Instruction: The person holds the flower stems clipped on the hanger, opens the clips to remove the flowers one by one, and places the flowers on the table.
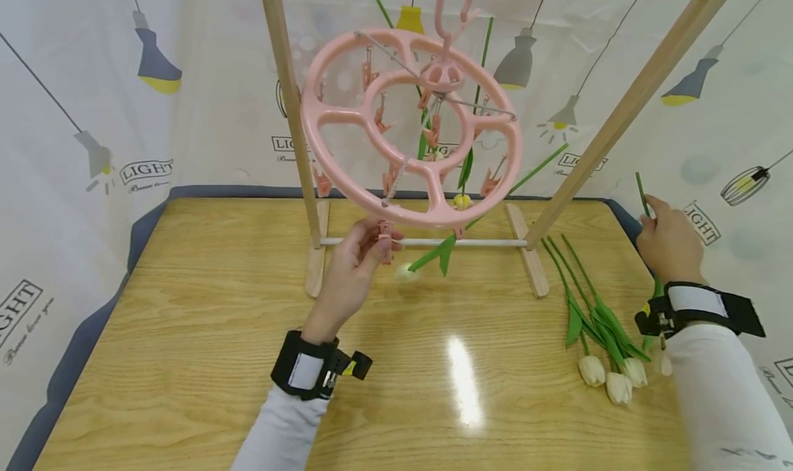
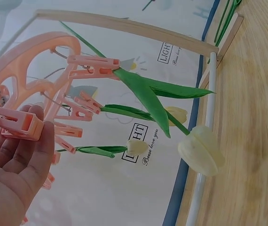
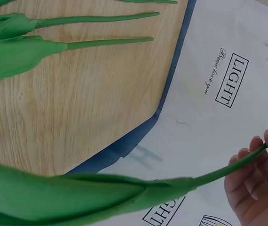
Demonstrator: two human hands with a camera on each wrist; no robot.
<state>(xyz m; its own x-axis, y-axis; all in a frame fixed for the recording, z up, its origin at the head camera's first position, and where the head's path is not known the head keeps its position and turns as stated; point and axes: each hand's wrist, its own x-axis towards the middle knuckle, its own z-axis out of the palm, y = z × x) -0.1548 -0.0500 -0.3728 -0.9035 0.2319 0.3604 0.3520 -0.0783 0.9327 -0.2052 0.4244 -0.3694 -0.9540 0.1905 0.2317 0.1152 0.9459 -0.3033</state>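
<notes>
A round pink clip hanger (image 1: 322, 147) hangs from a wooden frame by its hook. My left hand (image 1: 353, 264) pinches a pink clothespin (image 2: 19, 123) on the hanger's near rim, between thumb and fingers. At the right, my right hand (image 1: 672, 244) grips the green stem of an artificial tulip (image 3: 230, 168), whose leaves hang below the hand. A white tulip (image 2: 202, 150) dangles from another clip by its stem, blossom down. Farther back, a yellowish tulip (image 1: 462, 201) and a white tulip (image 2: 137, 147) hang from clips too.
Several white tulips (image 1: 618, 387) lie on the wooden table (image 1: 217, 319) at the right, stems pointing away. The frame's wooden posts (image 1: 626, 120) flank the hanger, with a white bar (image 1: 421, 242) low between them. A lamp-patterned cloth (image 1: 217, 78) covers the wall behind.
</notes>
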